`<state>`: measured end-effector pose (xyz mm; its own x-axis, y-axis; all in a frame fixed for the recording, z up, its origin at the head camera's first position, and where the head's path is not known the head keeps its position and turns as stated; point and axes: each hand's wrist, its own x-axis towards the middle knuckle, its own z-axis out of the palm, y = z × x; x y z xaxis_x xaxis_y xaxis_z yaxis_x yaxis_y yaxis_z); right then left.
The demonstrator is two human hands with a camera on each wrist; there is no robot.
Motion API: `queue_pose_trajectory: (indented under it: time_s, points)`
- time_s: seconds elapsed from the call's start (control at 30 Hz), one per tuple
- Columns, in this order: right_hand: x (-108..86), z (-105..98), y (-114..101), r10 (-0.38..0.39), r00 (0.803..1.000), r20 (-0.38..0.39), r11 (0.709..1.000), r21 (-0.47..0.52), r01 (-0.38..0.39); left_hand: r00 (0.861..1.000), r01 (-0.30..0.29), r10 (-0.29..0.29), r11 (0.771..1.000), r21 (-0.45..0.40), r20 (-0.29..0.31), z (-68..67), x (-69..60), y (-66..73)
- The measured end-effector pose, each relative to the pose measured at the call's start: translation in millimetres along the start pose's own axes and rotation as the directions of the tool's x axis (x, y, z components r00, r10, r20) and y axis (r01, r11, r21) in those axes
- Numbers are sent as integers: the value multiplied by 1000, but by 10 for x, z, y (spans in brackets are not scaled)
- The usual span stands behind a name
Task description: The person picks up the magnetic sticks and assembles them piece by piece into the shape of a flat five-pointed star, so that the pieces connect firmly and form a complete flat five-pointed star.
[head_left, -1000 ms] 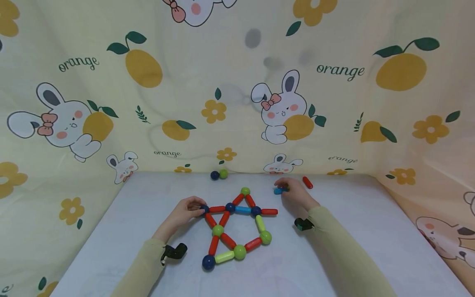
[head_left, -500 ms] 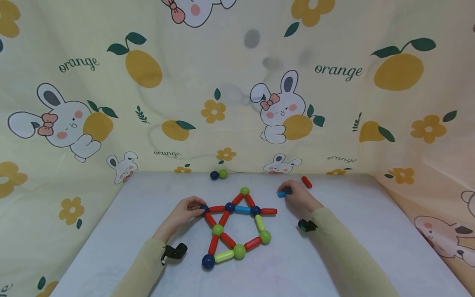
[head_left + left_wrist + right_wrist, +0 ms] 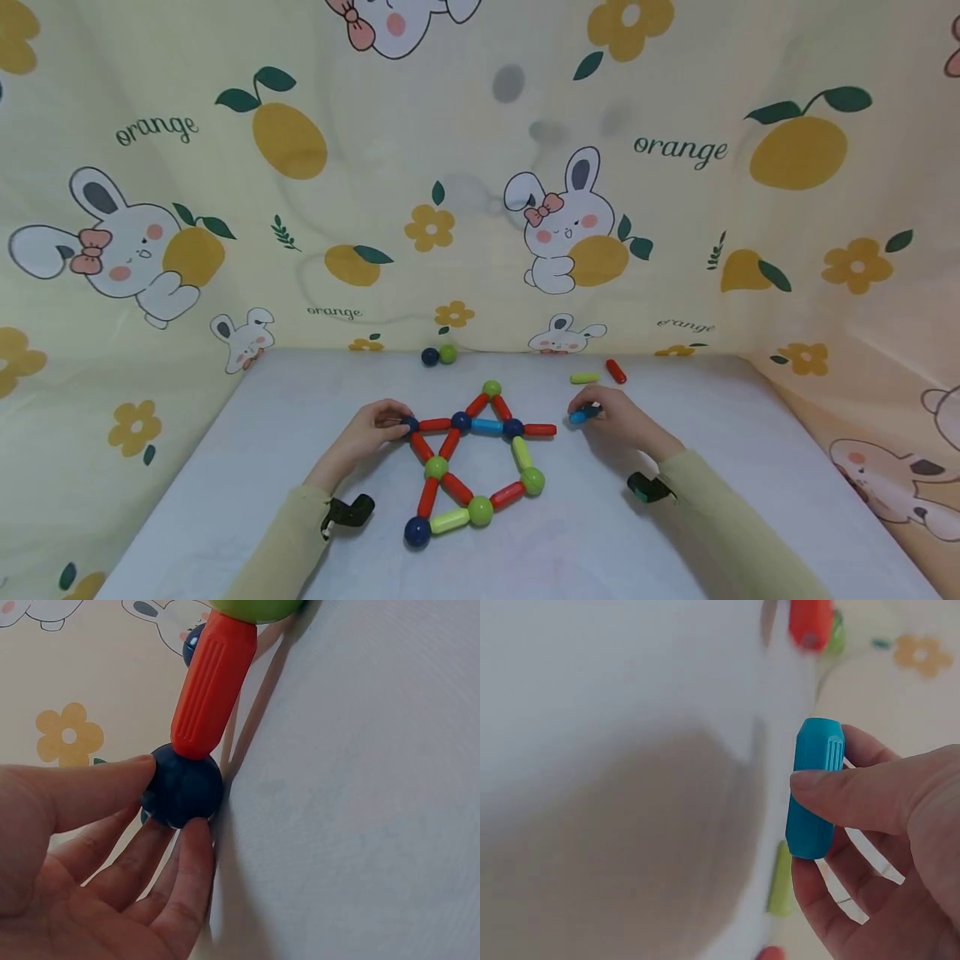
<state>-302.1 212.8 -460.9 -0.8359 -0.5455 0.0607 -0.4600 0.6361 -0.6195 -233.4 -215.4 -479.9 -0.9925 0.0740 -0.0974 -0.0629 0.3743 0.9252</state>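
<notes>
My left hand (image 3: 375, 429) pinches a dark blue ball (image 3: 182, 787) at the left corner of a frame built from balls and rods. A red rod (image 3: 214, 686) joins that ball in the left wrist view. My right hand (image 3: 618, 414) holds a blue rod (image 3: 814, 787) between thumb and fingers, right of the frame. The frame's nearest part is a red rod (image 3: 540, 430) that sticks out rightward from a dark blue ball (image 3: 513, 427). A light blue rod (image 3: 487, 427) sits in the frame's upper row, and a green ball (image 3: 491, 388) tops it.
Behind my right hand lie a loose light green rod (image 3: 584, 378) and a loose red rod (image 3: 616, 372). At the back edge, a dark blue ball (image 3: 430, 357) and a green ball (image 3: 447, 354) sit side by side. A patterned cloth (image 3: 450, 167) hangs behind the white table (image 3: 285, 400).
My right hand has moved toward me and slightly right with the blue rod, uncovering the light green rod behind it. My left hand keeps its hold on the dark blue ball.
</notes>
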Motion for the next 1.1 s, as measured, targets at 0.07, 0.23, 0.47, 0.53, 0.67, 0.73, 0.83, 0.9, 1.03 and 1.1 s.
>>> queue_pose_trajectory:
  time_s: [0.07, 0.23, 0.47, 0.53, 0.67, 0.73, 0.83, 0.9, 1.03, 1.1]
  points:
    - [-86, 5, -93, -60, 998, 18, 998, -4, 60, 1000, -6, 6, 1000, -3, 1, -16, -3, -5]
    - [-239, 81, -354, -167, 982, 91, 984, -51, 172, 1000, -4, 4, 1000, -5, -5, -36, -16, -7]
    - [-312, 274, -544, -202, 965, 167, 972, -82, 218, 1000, -3, 3, 1000, -1, -10, -21, -26, 3]
    - [-310, 316, -572, -211, 963, 169, 970, -84, 228, 1000, -2, 2, 1000, -8, -10, -18, -22, -1]
    - [-305, 376, -611, -214, 960, 178, 967, -103, 235, 1000, -7, 7, 1000, -19, -2, -10, -24, 6]
    - [-307, 395, -623, -219, 958, 186, 965, -107, 241, 1000, -6, 6, 1000, -21, -1, -4, -25, 10]
    - [-313, 416, -626, -235, 954, 183, 962, -96, 256, 1000, -1, 1, 1000, -18, -6, 4, -23, 14]
    - [-325, 420, -619, -246, 954, 169, 962, -75, 261, 1000, 2, -2, 1000, -15, -9, 8, -25, 16]
    - [-352, 393, -600, -229, 963, 140, 973, 23, 228, 1000, 9, -9, 1000, -10, -7, 12, -27, 22]
    - [-373, 357, -594, -207, 972, 115, 977, 72, 200, 1000, 12, -12, 1000, -3, -3, 9, -26, 31]
